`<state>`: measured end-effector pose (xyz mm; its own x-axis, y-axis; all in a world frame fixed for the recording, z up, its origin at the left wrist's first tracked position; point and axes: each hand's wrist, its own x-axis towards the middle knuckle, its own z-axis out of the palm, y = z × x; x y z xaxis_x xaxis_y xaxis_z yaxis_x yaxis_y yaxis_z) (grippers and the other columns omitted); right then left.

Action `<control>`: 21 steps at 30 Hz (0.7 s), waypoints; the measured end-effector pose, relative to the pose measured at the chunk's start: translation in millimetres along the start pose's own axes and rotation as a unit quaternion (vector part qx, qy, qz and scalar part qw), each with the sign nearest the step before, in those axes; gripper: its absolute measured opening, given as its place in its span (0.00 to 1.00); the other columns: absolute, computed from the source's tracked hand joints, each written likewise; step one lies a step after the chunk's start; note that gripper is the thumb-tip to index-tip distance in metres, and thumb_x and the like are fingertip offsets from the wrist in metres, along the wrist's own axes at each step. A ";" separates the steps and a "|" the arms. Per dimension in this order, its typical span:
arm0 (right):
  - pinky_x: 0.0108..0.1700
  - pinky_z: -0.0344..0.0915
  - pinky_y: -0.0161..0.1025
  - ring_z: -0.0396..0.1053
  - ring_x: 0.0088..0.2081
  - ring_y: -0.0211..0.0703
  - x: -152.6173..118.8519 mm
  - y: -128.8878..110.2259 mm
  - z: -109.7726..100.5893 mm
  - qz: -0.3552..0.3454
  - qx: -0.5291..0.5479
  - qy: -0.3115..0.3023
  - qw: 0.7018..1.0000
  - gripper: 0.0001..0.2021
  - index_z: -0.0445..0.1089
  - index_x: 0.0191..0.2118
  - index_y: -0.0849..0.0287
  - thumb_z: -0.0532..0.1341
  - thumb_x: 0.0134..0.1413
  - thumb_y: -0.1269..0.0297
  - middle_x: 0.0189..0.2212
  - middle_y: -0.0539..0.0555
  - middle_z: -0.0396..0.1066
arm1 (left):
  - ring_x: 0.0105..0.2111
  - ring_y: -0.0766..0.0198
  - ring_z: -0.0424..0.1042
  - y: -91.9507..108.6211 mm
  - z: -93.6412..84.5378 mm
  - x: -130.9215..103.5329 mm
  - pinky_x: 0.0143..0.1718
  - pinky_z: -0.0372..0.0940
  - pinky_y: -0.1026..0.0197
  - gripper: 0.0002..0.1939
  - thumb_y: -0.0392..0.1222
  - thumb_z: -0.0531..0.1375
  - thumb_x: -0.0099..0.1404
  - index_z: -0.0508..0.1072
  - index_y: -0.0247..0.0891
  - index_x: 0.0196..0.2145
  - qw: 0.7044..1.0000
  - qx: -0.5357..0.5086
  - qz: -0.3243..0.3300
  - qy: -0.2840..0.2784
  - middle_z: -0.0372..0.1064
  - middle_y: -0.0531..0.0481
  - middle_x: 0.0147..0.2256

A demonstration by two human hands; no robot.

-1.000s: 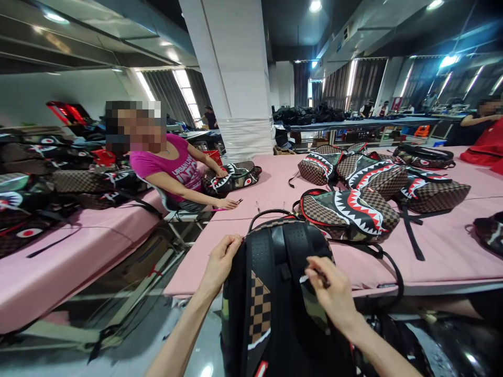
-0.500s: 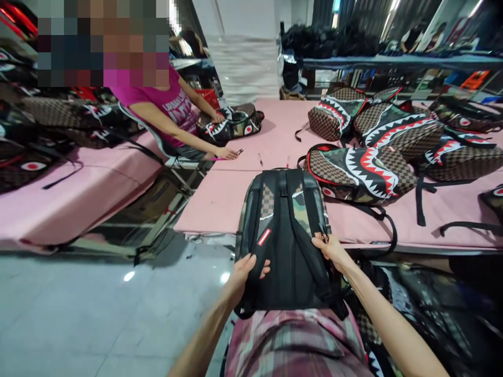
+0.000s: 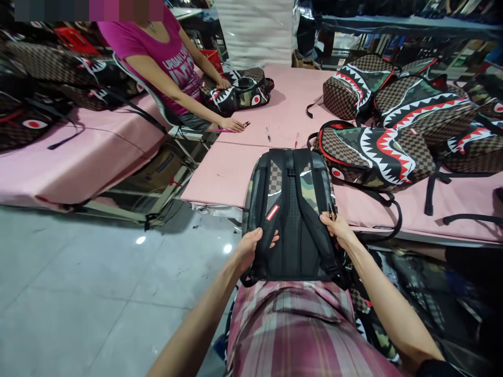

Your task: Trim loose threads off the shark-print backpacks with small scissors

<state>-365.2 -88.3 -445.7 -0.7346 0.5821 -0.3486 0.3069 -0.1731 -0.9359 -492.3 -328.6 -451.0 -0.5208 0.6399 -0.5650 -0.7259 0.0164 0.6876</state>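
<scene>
A black-backed backpack (image 3: 291, 256) rests partly on my lap and against the pink table's edge, its strap side facing up. My left hand (image 3: 255, 245) is closed around its left shoulder strap, thumb on top and fingertips showing past the strap's inner edge. On the other side, my right hand (image 3: 337, 228) pinches the right strap near the bag's edge. Small dark pointed tips poke out by those fingers; I cannot make out what they belong to. A red label (image 3: 272, 212) sits on the left strap. Checkered and camouflage panels show at the upper straps.
Several shark-mouth backpacks (image 3: 377, 157) lie on the pink table (image 3: 220, 183) to the right. Across it, a co-worker (image 3: 173, 68) in a magenta shirt has one hand on another backpack (image 3: 245, 94) and small snips by the other. Two pen-like items lie mid-table. More bags fill the left table.
My view has tilted down, so the tables and co-worker appear higher in the picture. Both hands keep their hold on the backpack, which stays in nearly the same pose.
</scene>
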 end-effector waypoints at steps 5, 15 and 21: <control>0.15 0.40 0.31 0.42 0.14 0.27 0.5 1.7 0.4 0.001 0.003 0.007 1.000 0.20 0.63 0.25 0.60 0.66 0.33 0.49 0.12 0.39 0.47 | 0.40 0.54 0.74 -0.2 -0.3 -0.7 0.39 0.69 0.57 0.12 0.38 0.55 0.62 0.72 0.28 0.40 1.000 -0.027 0.003 0.006 0.71 0.35 0.43; 0.15 0.39 0.30 0.42 0.13 0.27 -2.1 -1.0 1.0 0.004 0.036 0.011 0.999 0.20 0.64 0.26 0.61 0.67 0.31 0.51 0.11 0.39 0.48 | 0.39 0.55 0.74 2.7 -0.1 2.1 0.37 0.70 0.58 0.10 0.35 0.54 0.62 0.71 0.28 0.40 0.999 -0.034 -0.004 0.006 0.73 0.37 0.41; 0.14 0.39 0.30 0.38 0.13 0.26 10.0 -14.2 1.0 0.042 0.102 -0.003 0.994 0.16 0.57 0.20 0.57 0.66 0.35 0.58 0.10 0.38 0.44 | 0.37 0.55 0.75 19.4 16.1 5.8 0.34 0.72 0.58 0.11 0.33 0.51 0.64 0.71 0.27 0.39 1.000 -0.017 0.012 0.021 0.72 0.36 0.41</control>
<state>-377.5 -80.8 -436.0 -0.7151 0.5549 -0.4251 0.2383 -0.3782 -0.8945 -502.1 -312.2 -433.7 -0.5558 0.6078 -0.5672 -0.7272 -0.0249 0.6860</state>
